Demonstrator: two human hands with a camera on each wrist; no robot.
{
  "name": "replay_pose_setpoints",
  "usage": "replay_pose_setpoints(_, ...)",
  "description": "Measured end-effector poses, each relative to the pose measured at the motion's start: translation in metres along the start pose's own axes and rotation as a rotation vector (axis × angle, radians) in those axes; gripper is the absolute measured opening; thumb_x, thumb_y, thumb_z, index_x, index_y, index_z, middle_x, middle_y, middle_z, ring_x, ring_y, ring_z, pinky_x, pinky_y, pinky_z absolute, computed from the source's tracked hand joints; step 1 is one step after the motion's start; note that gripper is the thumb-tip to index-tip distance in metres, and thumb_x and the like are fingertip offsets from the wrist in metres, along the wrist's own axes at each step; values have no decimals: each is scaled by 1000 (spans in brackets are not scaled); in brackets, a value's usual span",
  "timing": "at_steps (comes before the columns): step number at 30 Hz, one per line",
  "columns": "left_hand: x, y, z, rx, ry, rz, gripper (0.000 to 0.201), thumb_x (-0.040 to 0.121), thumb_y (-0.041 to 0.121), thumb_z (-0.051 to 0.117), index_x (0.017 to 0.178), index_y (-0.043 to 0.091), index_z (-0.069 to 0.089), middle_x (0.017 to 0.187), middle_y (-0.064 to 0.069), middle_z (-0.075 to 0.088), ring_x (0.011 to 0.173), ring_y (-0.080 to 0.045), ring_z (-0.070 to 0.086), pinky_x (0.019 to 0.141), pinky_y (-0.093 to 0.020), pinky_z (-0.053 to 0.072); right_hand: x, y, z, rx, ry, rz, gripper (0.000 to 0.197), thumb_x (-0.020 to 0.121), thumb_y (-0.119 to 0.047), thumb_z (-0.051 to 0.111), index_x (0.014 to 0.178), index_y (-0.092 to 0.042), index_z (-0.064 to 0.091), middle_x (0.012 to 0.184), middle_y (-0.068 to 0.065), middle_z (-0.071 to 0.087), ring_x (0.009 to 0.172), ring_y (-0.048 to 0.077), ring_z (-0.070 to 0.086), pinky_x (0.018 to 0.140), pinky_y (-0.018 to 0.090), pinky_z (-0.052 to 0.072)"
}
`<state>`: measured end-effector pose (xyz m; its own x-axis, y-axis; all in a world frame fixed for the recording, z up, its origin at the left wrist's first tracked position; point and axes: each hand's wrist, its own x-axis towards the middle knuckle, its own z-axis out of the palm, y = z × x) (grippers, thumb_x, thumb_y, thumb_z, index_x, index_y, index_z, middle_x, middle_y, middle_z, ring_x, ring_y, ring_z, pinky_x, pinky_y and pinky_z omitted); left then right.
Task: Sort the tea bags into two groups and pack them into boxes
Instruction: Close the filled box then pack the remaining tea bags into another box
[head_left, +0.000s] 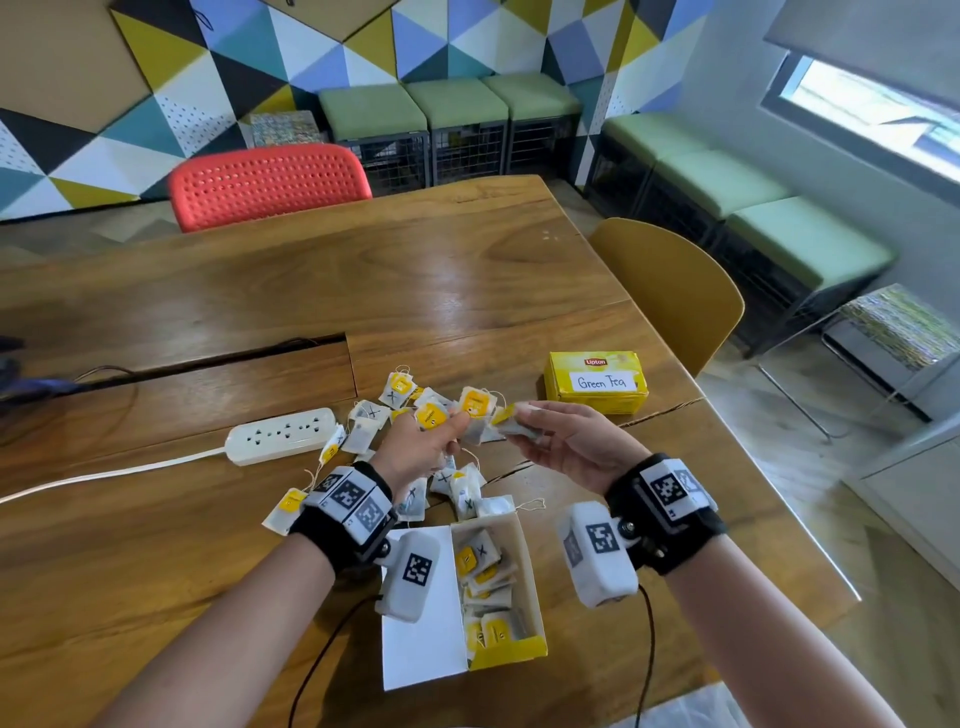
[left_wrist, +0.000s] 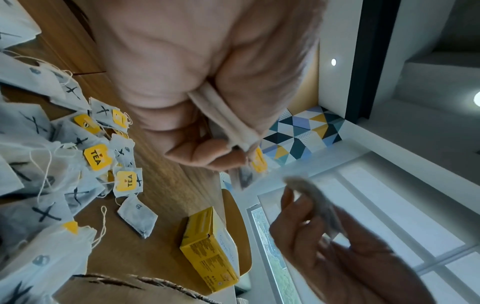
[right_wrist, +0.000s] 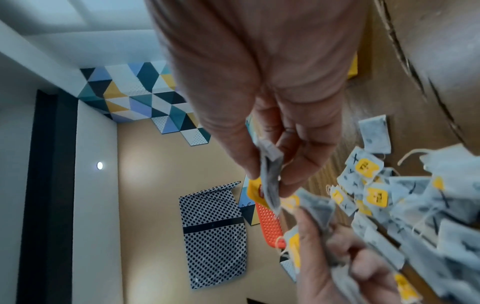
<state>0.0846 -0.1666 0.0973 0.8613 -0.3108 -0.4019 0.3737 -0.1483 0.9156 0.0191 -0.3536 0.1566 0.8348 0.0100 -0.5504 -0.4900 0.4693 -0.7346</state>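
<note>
Glossy wooden table (head_left: 467, 291), matt paper tea bags (head_left: 363, 434), cardboard box (head_left: 596, 382).

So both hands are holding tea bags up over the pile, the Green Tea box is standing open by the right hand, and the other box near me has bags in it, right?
Not quite: the Green Tea box is closed, as the head view shows. The rest holds: the left hand and right hand each hold tea bags above the pile, and the open box nearest you has bags inside.

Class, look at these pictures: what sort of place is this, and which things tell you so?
Probably an office break or meeting room: a long wooden table with a power strip, green cushioned bench seats along the walls, and a geometric patterned wall.
</note>
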Motion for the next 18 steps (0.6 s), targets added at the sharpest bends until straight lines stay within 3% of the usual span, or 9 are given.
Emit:
replay_pose_setpoints(5, 0, 0, 6, 24, 56, 31, 26, 90, 28, 66, 90, 2, 70, 66, -5, 62, 49, -7, 51, 49, -21, 36, 6, 1, 13, 164, -57, -61, 8, 87, 2, 58, 88, -5, 58, 93, 16, 68, 78, 20, 69, 67, 24, 58)
replay_pose_setpoints(8, -3, 4, 13, -45, 71, 49, 24, 91, 27, 66, 91, 4, 71, 66, -4, 65, 51, -8, 53, 50, -20, 39, 16, 10, 20, 110, 73, -106, 11, 86, 1, 63, 82, -8, 57, 86, 12, 67, 70, 15, 67, 60, 20, 54)
replay_pose_setpoints(12, -4, 8, 16, -124, 107, 41, 30, 89, 31, 67, 100, 3, 69, 63, -2, 62, 47, -6, 52, 45, -16, 38, 28, 25, 23, -101, 246, -115, 16, 79, -11, 76, 77, -12, 60, 69, 1, 60, 58, 7, 50, 50, 16, 39)
replay_pose_setpoints(18, -11, 15, 19, -133, 92, 44, 15, 89, 26, 67, 80, 14, 69, 59, -1, 54, 46, -8, 44, 47, -19, 33, 30, 28, 27, -61, 205, -73, 19, 82, -10, 73, 76, -10, 55, 76, 8, 65, 61, 11, 61, 51, 18, 48)
